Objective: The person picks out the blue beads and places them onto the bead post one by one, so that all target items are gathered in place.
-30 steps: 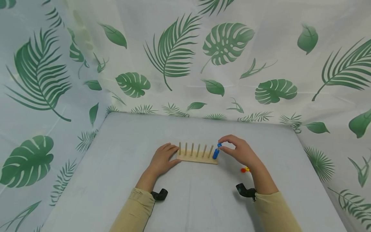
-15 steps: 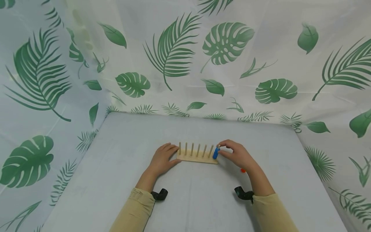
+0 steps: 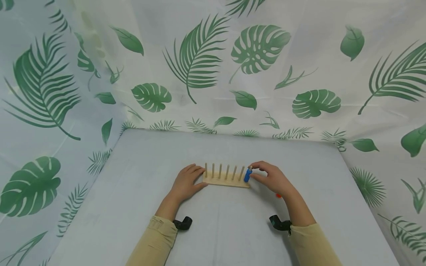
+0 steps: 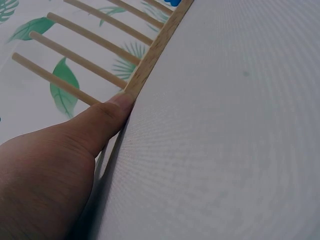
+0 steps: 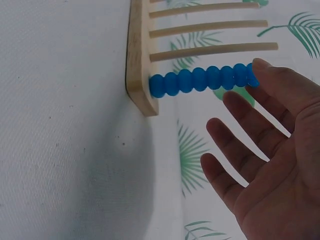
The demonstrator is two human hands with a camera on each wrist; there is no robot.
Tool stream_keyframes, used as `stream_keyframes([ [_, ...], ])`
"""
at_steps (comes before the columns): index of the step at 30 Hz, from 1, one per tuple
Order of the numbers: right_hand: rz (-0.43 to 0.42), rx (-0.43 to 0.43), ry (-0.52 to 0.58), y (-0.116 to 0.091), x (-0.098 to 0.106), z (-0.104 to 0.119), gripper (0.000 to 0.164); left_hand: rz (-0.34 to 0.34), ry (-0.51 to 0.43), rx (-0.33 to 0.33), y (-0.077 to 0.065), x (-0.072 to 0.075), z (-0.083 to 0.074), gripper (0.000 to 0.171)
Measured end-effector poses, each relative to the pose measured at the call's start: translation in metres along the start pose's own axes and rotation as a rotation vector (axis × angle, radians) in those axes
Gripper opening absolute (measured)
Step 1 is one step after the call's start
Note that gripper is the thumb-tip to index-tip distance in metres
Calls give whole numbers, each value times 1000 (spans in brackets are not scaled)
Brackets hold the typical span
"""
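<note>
A wooden peg board [image 3: 226,182] with a row of upright pegs stands on the table. My left hand [image 3: 187,183] grips its left end, the thumb [image 4: 112,112] on the front edge and the other fingers behind. A stack of blue beads [image 5: 199,80] fills most of the peg at the right end; the other pegs in the head view are bare. At the top of that stack my right hand [image 3: 274,180] pinches the uppermost blue bead [image 5: 251,81] between thumb and index finger. Its other fingers are spread apart from the beads.
A red-orange bead [image 3: 279,195] lies on the table beside the right forearm, partly hidden by it. A white cloth [image 3: 219,229] covers the table. Leaf-printed sheets [image 3: 213,74] rise behind and at both sides. Black wrist cameras [image 3: 183,223] sit on both wrists.
My right hand has lowered a blue bead down the end peg onto the stack. A yellow bead near the right forearm has become hidden. The left hand stays where it was.
</note>
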State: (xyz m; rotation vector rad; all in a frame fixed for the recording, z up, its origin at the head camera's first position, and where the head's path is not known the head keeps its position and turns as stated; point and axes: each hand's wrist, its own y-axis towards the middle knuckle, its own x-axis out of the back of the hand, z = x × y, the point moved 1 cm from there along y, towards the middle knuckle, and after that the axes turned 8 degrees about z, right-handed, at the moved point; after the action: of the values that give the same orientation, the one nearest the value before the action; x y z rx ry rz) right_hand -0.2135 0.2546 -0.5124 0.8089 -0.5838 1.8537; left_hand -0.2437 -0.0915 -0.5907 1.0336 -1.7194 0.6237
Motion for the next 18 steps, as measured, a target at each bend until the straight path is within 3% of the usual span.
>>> stream_keyframes([
  [8, -14, 9, -16, -7, 1, 3, 34, 7, -2, 7, -1, -1, -1, 62],
  [14, -15, -43, -52, -15, 5, 5, 47, -5, -10, -2, -1, -2, -1, 61],
  [18, -11, -78, -94, -21, 10, 9, 54, 28, -36, -1, -3, 2, -2, 59],
])
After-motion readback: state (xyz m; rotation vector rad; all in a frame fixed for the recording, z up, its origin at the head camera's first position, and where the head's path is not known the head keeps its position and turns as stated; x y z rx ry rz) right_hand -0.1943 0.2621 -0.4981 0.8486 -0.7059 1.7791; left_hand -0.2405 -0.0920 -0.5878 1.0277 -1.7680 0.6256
